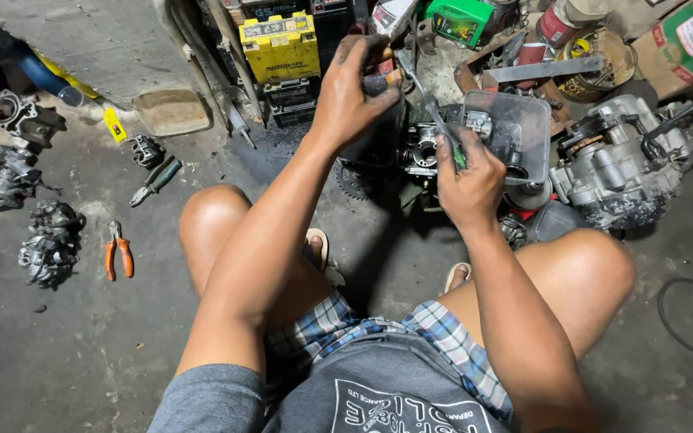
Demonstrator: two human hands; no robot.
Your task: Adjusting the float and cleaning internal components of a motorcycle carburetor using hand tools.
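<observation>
Above your knees, your left hand grips a screwdriver handle. Your right hand closes on its shaft, the carburetor at its nine o'clock.

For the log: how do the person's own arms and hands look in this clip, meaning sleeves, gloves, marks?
Both arms are bare from the short grey sleeves down. No gloves, watch or rings show. The left hand is smeared with dark grease over its back and fingers; the right hand has lighter smudges. Below them show blue plaid shorts and a grey printed shirt.
</observation>
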